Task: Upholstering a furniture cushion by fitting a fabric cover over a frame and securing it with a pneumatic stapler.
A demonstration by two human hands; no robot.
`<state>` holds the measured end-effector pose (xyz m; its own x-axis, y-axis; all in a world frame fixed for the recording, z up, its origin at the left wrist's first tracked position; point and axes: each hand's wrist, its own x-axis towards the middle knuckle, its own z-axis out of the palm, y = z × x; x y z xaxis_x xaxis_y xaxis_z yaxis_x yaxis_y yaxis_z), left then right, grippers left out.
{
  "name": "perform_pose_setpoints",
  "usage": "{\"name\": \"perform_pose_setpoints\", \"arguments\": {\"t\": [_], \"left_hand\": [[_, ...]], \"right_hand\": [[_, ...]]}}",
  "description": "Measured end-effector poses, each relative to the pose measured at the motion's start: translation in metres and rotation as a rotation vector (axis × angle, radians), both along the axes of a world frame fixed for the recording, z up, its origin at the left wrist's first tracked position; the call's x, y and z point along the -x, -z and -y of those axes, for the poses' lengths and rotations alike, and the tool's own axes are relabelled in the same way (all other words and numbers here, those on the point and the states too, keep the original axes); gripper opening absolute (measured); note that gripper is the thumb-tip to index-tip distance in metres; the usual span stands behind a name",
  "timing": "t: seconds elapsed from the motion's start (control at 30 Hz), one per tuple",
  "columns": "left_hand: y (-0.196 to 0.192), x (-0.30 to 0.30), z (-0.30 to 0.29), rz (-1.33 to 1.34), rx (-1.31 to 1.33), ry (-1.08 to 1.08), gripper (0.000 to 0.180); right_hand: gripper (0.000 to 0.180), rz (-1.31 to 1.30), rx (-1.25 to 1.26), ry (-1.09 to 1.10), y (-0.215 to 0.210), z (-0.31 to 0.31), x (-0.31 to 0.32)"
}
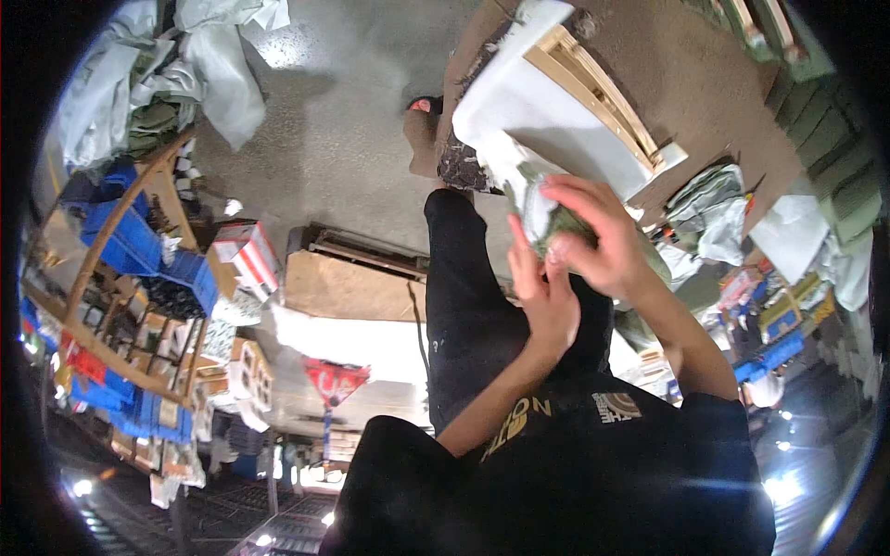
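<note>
In front of my body, both hands meet at a bunched piece of grey-green and white fabric [538,211]. My left hand [549,310] is at its lower side, fingers raised and thumb pressed up against the cloth. From the right, my right hand [598,236] curls over the same fabric, with its thumb and fingers around the green part. The fabric's pale end lies against a white padded piece [505,97] on the bench. Wooden slats [598,93] lie on top of that white piece. What sits inside the bunched cloth is hidden by my fingers.
A brown covered bench [705,83] extends ahead and right, with crumpled grey-green fabric [705,208] on it. At left are blue bins [120,232], a curved wooden rail [107,241] and a red-and-white box [248,255]. White sheeting [227,93] hangs at the far left.
</note>
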<state>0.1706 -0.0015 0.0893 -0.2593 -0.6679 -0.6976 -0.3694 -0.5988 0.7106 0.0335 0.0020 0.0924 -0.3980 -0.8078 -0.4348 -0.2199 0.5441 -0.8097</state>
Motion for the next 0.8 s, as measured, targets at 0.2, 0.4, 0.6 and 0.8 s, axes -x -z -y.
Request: {"name": "perform_pose_setpoints", "arguments": {"t": [0.2, 0.4, 0.6, 0.8], "left_hand": [[0.005, 0.002, 0.02, 0.211, 0.102, -0.035, 0.032], [0.075, 0.002, 0.059, 0.144, -0.073, -0.187, 0.022], [0.15, 0.004, 0.078, 0.339, -0.105, -0.109, 0.045], [0.201, 0.013, 0.073, 0.467, -0.074, -0.107, 0.047]], "right_hand": [[0.04, 0.005, -0.361, -0.295, -0.007, 0.046, 0.001], [0.029, -0.073, -0.508, -0.591, 0.037, 0.084, 0.006], [0.026, -0.144, -0.702, -0.576, 0.113, 0.101, -0.011], [0.031, -0.283, -0.712, -0.561, 0.174, 0.098, -0.015]]}}
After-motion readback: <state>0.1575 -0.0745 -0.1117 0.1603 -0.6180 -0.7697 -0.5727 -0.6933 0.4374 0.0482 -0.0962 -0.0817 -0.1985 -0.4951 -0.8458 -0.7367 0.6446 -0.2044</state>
